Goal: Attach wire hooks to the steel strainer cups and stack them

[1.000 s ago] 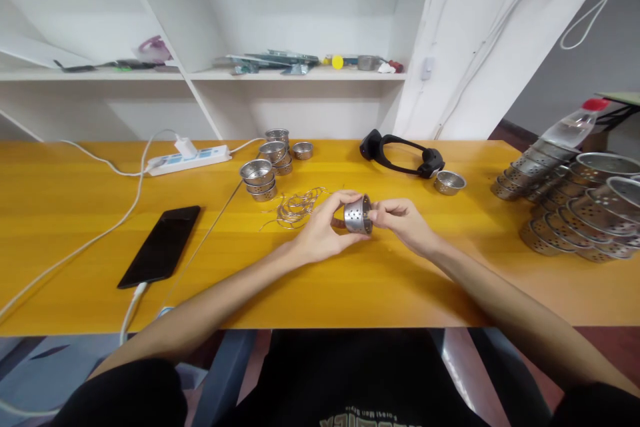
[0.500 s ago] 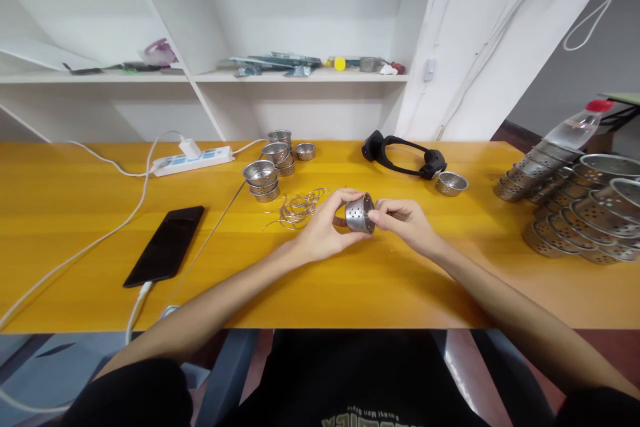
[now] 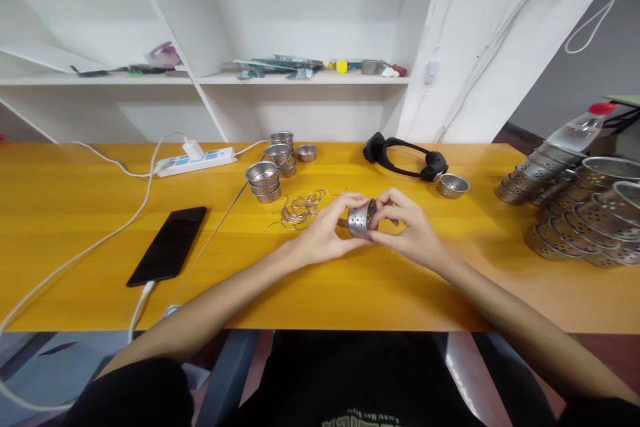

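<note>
A small perforated metal cup is tilted on its side above the middle of the table, its open end toward the right. My left hand is closed around it from the left, thumb below and fingers on top. At the cup's right end, my right hand has its fingers bent against the rim and partly inside the opening. Whether those fingertips pinch anything small, I cannot make out. Just left of the cup lies a loose tangle of thin metal wires.
Stacked perforated cups stand back left, and taller stacks lean at the right by a plastic bottle. A single cup sits near a black headset. On the left are a phone and a power strip.
My right hand has shifted from a pinch at the cup's rim to more fingers curled over its opening. The cup has turned slightly in my left hand.
</note>
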{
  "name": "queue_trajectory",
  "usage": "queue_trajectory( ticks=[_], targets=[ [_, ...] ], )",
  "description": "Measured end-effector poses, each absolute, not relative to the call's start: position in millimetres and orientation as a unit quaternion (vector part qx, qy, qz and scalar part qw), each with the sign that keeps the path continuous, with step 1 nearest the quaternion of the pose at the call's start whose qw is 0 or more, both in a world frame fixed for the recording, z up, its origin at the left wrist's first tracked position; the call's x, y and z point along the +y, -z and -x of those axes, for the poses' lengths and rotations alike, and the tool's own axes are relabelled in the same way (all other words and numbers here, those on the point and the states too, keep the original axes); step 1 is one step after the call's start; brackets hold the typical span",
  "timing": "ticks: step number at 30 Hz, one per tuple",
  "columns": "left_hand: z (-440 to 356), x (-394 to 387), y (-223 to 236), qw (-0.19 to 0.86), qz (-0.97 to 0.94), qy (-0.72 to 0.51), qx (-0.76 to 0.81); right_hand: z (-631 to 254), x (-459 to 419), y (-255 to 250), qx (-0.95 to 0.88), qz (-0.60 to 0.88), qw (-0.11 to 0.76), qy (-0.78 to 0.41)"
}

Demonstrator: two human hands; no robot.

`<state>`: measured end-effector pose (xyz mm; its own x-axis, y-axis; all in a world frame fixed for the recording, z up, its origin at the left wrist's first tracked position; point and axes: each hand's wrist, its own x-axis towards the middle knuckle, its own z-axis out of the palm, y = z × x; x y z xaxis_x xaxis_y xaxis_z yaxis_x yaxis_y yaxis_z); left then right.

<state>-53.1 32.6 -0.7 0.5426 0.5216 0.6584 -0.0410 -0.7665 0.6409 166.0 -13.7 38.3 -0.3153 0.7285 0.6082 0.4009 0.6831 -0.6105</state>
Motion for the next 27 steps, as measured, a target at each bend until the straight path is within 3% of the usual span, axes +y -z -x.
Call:
queue_trajectory(
  ticks=[8, 18, 23, 27],
  targets=[
    [47.9, 26.0, 4.8, 0.275, -0.845, -0.444, 0.114, -163.5, -15.4, -38.0, -0.788, 0.365, 0.489, -0.077],
    [48.7, 28.8, 3.1, 0.208, -0.839, -0.487, 0.125, -170.5, -10.2, -28.5, -0.838, 0.345, 0.422, 0.041],
    [48.1, 31.3, 3.0, 0.199, -0.836, -0.498, 0.117, -169.8, -10.5, -30.3, -0.832, 0.344, 0.432, 0.043],
    [47.4, 33.4, 3.7, 0.187, -0.824, -0.521, 0.121, -168.5, -10.8, -29.9, -0.806, 0.347, 0.478, -0.024]
  ],
)
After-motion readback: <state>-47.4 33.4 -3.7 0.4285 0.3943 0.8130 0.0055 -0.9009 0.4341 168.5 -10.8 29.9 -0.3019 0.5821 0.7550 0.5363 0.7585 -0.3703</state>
